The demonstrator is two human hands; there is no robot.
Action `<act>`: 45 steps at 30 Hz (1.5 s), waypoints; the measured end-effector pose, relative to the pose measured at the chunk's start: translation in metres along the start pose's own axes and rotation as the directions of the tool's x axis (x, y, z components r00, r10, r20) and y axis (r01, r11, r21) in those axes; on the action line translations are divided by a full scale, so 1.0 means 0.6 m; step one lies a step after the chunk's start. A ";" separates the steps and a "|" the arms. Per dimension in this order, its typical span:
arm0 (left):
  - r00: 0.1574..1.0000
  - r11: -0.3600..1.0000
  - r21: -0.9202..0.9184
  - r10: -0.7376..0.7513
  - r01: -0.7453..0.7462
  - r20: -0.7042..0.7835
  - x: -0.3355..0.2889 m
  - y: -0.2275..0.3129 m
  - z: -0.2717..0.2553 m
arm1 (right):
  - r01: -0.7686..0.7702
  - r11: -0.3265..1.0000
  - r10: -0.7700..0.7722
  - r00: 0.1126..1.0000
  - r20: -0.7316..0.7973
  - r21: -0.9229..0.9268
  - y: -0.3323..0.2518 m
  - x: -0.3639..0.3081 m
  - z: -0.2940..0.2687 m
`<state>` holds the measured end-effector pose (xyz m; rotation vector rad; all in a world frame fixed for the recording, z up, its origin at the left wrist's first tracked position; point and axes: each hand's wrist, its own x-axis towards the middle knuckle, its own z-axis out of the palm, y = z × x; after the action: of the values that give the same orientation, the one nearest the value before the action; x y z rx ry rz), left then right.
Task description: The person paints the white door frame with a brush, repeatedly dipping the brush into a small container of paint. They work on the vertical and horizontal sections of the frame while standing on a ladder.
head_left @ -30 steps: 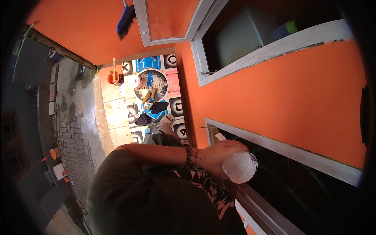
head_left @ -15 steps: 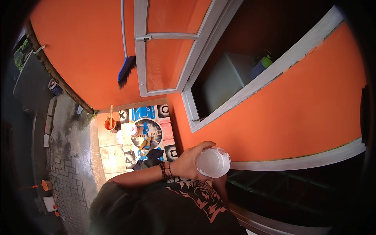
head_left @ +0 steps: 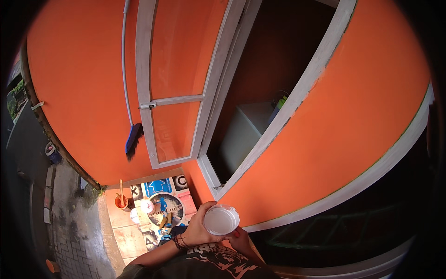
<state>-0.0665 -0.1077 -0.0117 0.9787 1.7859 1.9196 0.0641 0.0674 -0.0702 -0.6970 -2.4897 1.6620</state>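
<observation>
A clear plastic cup (head_left: 222, 220) with white paint-like liquid in it is held up in front of my body. My left hand (head_left: 201, 229), with dark bracelets at the wrist, is wrapped round the cup's left side. My right hand (head_left: 239, 240) is close under the cup's lower right edge, partly hidden behind it. Whether it touches the cup or holds anything does not show clearly.
An open window (head_left: 176, 93) with grey-white frames swings out from the orange wall (head_left: 325, 153). A blue broom (head_left: 133, 139) hangs left of it. On the floor, a patterned mat (head_left: 186, 204) bears tubs and tools; an orange-stained pot (head_left: 121, 202) with a stick stands beside it.
My view has tilted up, so the window, broom and mat sit lower in the picture. The cup stays in my left hand, and my right hand now shows beside it.
</observation>
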 end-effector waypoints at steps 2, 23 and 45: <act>1.000 1.000 -0.021 -0.014 0.015 0.024 0.003 -0.003 0.008 | 0.030 0.987 -0.022 0.998 -0.054 0.160 0.037 -0.010 0.004; 0.982 0.984 -0.009 0.178 -0.177 0.065 0.019 0.005 0.022 | 0.188 0.973 -0.137 0.936 -0.324 0.134 0.007 -0.045 -0.101; 0.813 0.683 0.481 0.569 -0.550 0.122 0.058 0.024 0.028 | 0.549 0.797 -0.592 0.793 -0.146 -0.253 -0.244 -0.090 -0.139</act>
<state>-0.0768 -0.0746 0.0102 1.8766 2.2546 1.8007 0.0891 0.0713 0.1047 -0.0833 -2.3834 1.0644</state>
